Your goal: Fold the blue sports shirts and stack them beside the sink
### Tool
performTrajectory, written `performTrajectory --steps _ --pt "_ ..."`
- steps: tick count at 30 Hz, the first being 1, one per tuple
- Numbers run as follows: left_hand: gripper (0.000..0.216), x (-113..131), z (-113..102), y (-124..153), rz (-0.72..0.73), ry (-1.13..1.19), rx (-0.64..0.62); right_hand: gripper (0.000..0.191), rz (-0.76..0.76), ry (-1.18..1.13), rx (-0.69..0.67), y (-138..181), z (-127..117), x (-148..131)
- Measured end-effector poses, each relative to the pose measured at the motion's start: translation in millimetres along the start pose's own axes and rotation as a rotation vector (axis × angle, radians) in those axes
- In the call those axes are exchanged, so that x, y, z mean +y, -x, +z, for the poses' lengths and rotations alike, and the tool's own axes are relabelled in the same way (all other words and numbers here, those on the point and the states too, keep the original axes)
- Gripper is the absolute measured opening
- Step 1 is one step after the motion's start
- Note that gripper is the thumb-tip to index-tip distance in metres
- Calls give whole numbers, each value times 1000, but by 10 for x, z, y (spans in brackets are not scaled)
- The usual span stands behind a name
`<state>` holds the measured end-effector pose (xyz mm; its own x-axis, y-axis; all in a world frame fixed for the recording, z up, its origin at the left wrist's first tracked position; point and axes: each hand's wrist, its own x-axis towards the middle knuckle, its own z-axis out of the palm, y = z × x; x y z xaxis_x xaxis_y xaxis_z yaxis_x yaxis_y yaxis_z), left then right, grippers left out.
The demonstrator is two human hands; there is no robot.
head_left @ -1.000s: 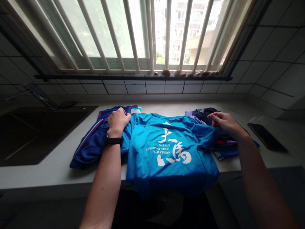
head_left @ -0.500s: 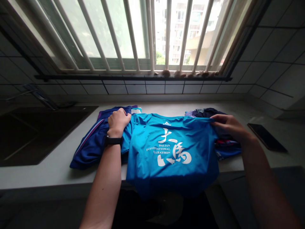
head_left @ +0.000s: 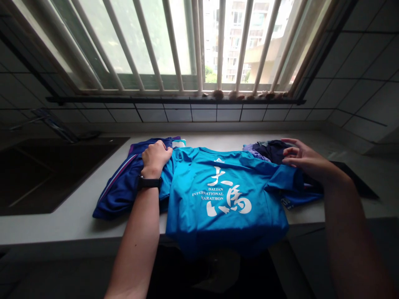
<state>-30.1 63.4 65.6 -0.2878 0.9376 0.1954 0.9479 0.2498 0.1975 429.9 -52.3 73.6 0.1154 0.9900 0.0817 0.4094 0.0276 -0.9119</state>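
Note:
A blue T-shirt with white lettering lies spread over the counter, its hem hanging past the front edge. My left hand, with a black watch on the wrist, is closed on the shirt's left shoulder. Over the right sleeve my right hand hovers with fingers apart and bent, holding nothing. Beneath and beside my left hand sits a pile of dark blue clothes with a striped edge. Folded dark and lilac clothes lie behind the right sleeve, partly covered by it.
A dark sink with a faucet is at the left. At the right a phone lies partly behind my right wrist. Behind the white counter is a barred window with small brownish objects on its sill.
My right hand has let go of the shirt's right shoulder and risen slightly to the right. The right sleeve now lies outward over the clothes there. My left hand stays in place.

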Motion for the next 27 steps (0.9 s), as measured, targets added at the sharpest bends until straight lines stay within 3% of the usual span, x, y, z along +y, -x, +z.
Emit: performTrajectory --steps 3,5,7,9,10,13,16,18,21,23,25,27 --pt "37 0 -3 5 2 6 0 74 -41 -80 30 -25 238 53" --pt "37 -2 -3 8 4 10 -7 58 -80 73 83 36 370 145" --pt "37 -4 0 6 5 14 -14 46 -141 312 263 197 427 265" --pt "36 -5 5 0 6 17 -18 52 -141 500 461 426 416 400" --pt "36 -4 7 -4 6 18 -18 58 -100 561 495 545 399 467" --pt "35 2 10 -9 5 16 -16 73 34 632 328 812 369 632" --pt "35 8 6 -2 1 12 -20 59 38 568 234 860 403 690" --pt "35 10 3 5 4 10 -23 52 6 482 355 793 442 660" --pt "37 10 1 12 10 7 -22 56 -49 235 590 654 527 540" --pt "38 9 2 12 10 8 -27 61 -99 64 643 599 624 431" --pt "37 7 4 11 7 12 -36 64 -178 -7 511 598 744 314" --pt "38 5 4 12 6 16 -40 60 -244 0 184 639 860 208"
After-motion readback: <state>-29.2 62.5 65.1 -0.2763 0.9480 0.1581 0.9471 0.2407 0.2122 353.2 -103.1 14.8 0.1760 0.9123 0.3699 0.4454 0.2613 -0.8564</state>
